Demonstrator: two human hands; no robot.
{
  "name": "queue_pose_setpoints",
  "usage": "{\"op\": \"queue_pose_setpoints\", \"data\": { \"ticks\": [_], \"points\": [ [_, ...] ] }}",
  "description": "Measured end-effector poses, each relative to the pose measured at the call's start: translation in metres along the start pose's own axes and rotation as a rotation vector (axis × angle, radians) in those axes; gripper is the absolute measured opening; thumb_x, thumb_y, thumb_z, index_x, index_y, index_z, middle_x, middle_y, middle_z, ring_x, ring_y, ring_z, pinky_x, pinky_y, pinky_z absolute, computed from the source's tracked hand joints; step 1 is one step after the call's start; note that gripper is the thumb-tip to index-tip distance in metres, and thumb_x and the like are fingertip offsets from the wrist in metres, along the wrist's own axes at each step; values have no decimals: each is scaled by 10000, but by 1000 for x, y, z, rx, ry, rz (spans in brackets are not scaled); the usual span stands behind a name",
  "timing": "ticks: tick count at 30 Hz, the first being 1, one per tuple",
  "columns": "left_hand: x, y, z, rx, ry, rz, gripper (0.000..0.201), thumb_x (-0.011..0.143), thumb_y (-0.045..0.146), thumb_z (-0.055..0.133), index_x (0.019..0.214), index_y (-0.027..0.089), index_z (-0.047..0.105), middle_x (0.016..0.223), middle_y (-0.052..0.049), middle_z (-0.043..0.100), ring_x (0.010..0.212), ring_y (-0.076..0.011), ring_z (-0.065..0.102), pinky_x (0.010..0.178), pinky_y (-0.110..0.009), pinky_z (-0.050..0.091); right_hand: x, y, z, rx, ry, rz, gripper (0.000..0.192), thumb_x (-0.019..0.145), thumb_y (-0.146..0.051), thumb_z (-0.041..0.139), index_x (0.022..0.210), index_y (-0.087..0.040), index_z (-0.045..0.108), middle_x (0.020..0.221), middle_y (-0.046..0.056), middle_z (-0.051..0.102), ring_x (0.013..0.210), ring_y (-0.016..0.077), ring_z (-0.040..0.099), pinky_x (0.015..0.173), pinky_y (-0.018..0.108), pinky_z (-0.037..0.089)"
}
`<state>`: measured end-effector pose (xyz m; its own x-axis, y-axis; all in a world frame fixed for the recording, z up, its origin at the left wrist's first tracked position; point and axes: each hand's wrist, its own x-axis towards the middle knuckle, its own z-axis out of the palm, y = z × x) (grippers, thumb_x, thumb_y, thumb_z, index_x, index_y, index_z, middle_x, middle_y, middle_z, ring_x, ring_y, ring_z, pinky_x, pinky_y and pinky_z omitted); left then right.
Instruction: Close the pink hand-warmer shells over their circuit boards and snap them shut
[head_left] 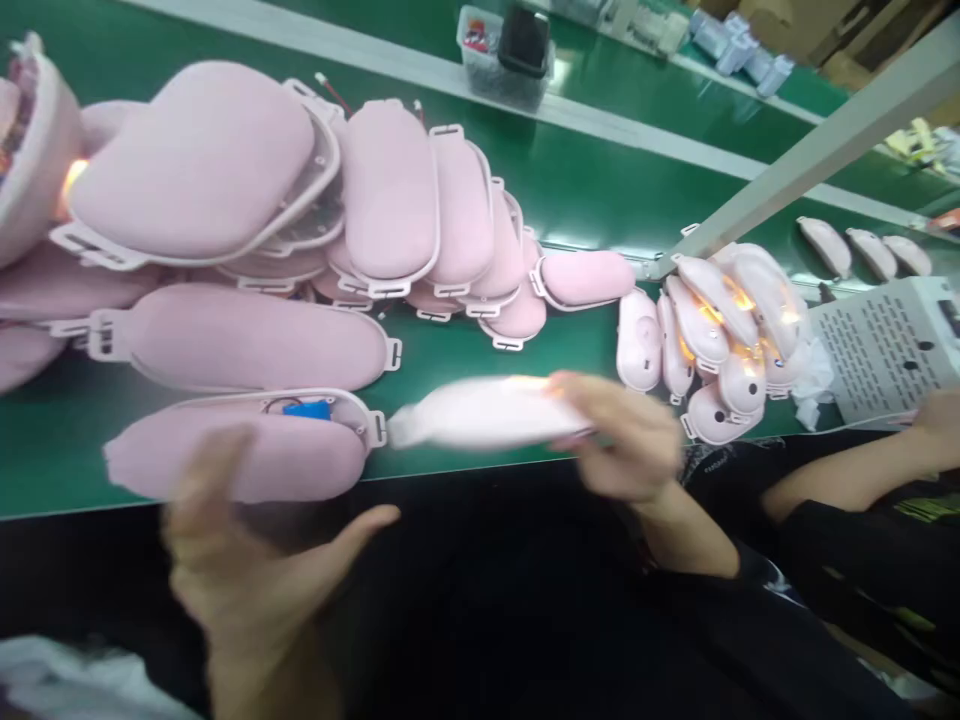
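My right hand (630,430) is closed round one end of a pale pink padded shell (480,412), blurred by motion, with a strap loop at its far end. My left hand (255,560) is spread, thumb and fingers apart, with nothing in it. Just beyond it lies a pink shell with its two halves apart (300,460); a blue block (307,410) with a dark wire shows inside. Behind that rests another long pink shell (255,338) with white loops at both ends.
Pink shells are heaped at the back left (202,160). Several shells with orange lights (705,320) lie at the right, near a slanting metal post (810,150) and a perforated white box (885,345). A clear tub (502,75) stands farther back. A co-worker's arm (847,465) reaches in at the right.
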<state>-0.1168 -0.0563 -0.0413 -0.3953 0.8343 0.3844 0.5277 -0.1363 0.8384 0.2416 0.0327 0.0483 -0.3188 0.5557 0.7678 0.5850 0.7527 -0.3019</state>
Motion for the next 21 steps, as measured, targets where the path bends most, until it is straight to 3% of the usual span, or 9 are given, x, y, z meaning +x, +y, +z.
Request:
{"op": "queue_pose_setpoints", "data": {
  "ticks": [3, 6, 8, 10, 12, 14, 17, 19, 21],
  "points": [
    [8, -33, -18, 266, -65, 79, 1044, 375, 570, 1119, 1369, 401, 846, 1749, -54, 658, 1789, -618, 260, 1446, -857, 6, -6, 72, -98, -672, 281, 84, 379, 999, -332, 936, 1363, -233, 891, 1116, 120, 935, 956, 283, 910, 908, 373, 744],
    [11, -58, -32, 280, -130, 72, 517, 614, 540, 996, 1114, 443, 912, 1541, 3, 808, 1729, -550, 451, 1454, -809, 237, -13, 152, -170, -807, 155, 309, 293, 1014, -423, 909, 1275, -290, 916, 1180, 126, 931, 1119, 289, 900, 1007, 339, 695],
    [8, -62, -41, 235, -153, 109, 381, 728, 517, 927, 1103, 451, 927, 1408, 3, 868, 1592, -491, 644, 1434, -737, 380, -14, 179, -178, -761, 98, 342, 214, 993, -483, 910, 1066, -283, 929, 1102, 155, 928, 1125, 303, 891, 1051, 370, 680],
    [3, -54, -45, 211, -154, 167, 372, 778, 526, 915, 1138, 435, 931, 1354, -11, 887, 1488, -467, 736, 1416, -703, 444, -7, 165, -151, -683, 95, 276, 271, 999, -534, 891, 1004, -265, 915, 1110, 186, 916, 1171, 328, 878, 1118, 439, 663],
    [-3, -42, -39, 215, -132, 206, 385, 800, 501, 926, 1173, 404, 927, 1350, -34, 890, 1474, -470, 746, 1410, -697, 456, 5, 112, -95, -505, 31, 157, 381, 1061, -561, 818, 1276, -253, 883, 1357, 196, 874, 1362, 346, 819, 1233, 515, 618],
    [-8, -30, -25, 257, -123, 172, 458, 829, 432, 900, 1281, 358, 900, 1439, -77, 860, 1561, -487, 676, 1421, -714, 416, 21, 38, -21, -124, -233, 24, 691, 1074, -685, 762, 1606, -250, 691, 1669, 182, 716, 1566, 358, 692, 1320, 583, 571],
    [-13, -22, -8, 319, -87, 104, 792, 783, 444, 934, 1531, 248, 762, 1723, -193, 661, 1728, -563, 428, 1435, -797, 280, 43, -55, 85, 227, -768, -75, 1128, 901, -940, 791, 1731, -216, 548, 1887, 231, 450, 1715, 443, 495, 1421, 643, 438],
    [-17, -23, -8, 327, -82, 114, 1115, 659, 566, 1031, 1642, 212, 642, 1896, -253, 399, 1776, -625, 247, 1429, -852, 181, 51, -83, 132, 205, -1000, -38, 1217, 872, -939, 821, 1806, -248, 454, 1943, 217, 345, 1738, 502, 410, 1404, 726, 421],
    [-22, -23, -15, 253, -91, 51, 1293, 512, 642, 1104, 1646, 274, 602, 1957, -215, 235, 1798, -628, 153, 1445, -838, 136, 52, -86, 153, 131, -1072, -36, 1101, 935, -856, 831, 1814, -307, 459, 1943, 188, 358, 1726, 519, 396, 1362, 765, 454]
  ]
}}
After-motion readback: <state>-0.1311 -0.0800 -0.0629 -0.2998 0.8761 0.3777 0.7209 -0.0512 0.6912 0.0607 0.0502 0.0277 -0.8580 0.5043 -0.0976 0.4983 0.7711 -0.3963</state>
